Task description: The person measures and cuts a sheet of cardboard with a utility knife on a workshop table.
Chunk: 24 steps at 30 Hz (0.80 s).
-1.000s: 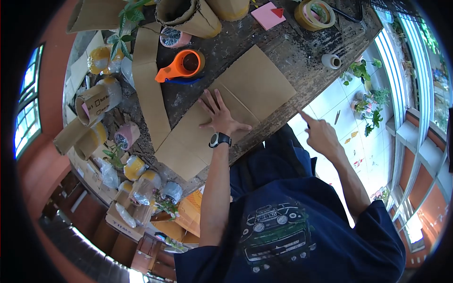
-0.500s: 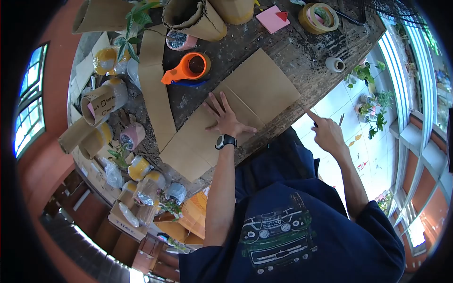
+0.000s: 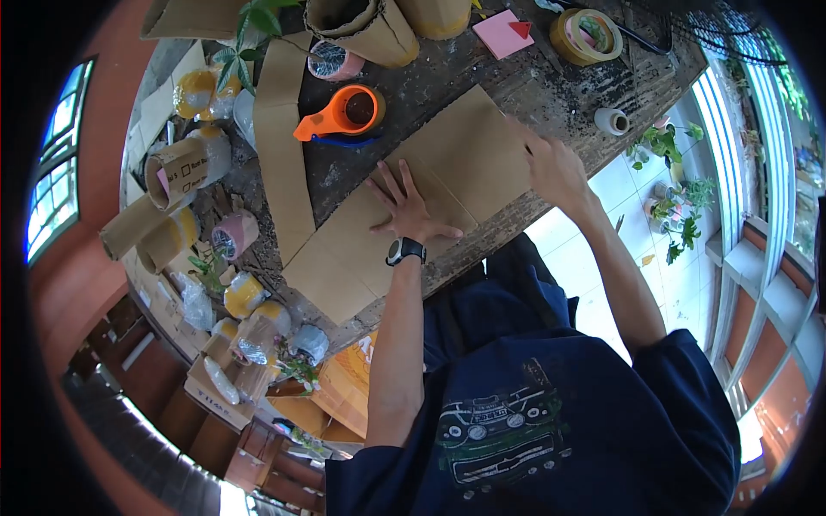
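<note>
A long piece of brown cardboard (image 3: 344,271) lies flat on the worn wooden table (image 3: 525,95), with a crease across it. My left hand (image 3: 409,211), with a watch on the wrist, is spread flat on the cardboard near its middle. My right hand (image 3: 555,168) is closed at the right end of the sheet, its index finger pointing toward the upper right edge. Something dark and small shows at its fingers, but I cannot make out what it is.
An orange holder (image 3: 344,114) stands beyond the cardboard, near another cardboard strip (image 3: 282,163). Farther back are cardboard tubes (image 3: 366,30), a pink pad (image 3: 502,34) and tape rolls (image 3: 585,39). A white spool (image 3: 611,121) sits near the right edge. Wrapped pots (image 3: 245,294) crowd the left.
My right hand has moved up and left, from beyond the table edge to over the right end of the cardboard. My left hand remains spread on the sheet.
</note>
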Motion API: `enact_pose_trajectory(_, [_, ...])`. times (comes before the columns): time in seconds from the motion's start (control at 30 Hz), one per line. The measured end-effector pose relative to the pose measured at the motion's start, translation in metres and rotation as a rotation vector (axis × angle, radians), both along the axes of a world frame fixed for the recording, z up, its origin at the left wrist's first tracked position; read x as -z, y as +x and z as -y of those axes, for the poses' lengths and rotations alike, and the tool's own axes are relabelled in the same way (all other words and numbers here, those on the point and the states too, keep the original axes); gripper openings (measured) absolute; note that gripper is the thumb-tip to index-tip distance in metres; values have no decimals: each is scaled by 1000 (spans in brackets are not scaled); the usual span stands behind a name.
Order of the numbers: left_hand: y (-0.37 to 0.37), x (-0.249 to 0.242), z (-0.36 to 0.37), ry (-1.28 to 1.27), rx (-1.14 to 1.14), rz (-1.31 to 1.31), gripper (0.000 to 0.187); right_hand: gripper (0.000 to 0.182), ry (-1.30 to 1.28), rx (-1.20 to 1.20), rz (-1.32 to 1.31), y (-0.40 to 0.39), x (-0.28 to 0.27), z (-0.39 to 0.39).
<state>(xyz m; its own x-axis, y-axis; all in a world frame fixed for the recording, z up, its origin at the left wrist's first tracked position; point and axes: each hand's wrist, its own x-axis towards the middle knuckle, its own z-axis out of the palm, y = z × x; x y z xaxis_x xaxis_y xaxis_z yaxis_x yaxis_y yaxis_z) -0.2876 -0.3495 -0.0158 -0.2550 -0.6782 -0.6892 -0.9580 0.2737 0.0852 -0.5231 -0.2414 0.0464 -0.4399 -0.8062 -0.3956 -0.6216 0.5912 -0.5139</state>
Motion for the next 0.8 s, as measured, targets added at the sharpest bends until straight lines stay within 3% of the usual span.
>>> enact_pose_trajectory(0.23, [3,0,-2,-12,-6,-22,178,64,433,31,97,12,-46,-109])
enact_pose_trajectory(0.43, [7,-10,-2,-14,-27,-113,173,63,15,128,-97,6,-25,-91])
enact_pose_trajectory(0.53, [14,-44,-4,-68,7,-175,144,69,-116,68,-306,-1,19,-55])
enact_pose_trajectory(0.63, [83,-3,-14,-195,-342,-754,100,74,-177,-55,-557,-10,62,-36])
enact_pose_trajectory(0.7, [140,-11,-27,-464,-456,-646,76,73,-210,-28,-666,-6,78,-38])
enact_pose_trajectory(0.77, [205,-8,-41,-551,-726,-542,79,72,-265,-29,-755,8,73,-35])
enact_pose_trajectory(0.8, [241,3,-53,-733,-716,-421,80,70,-300,-42,-791,16,67,-36])
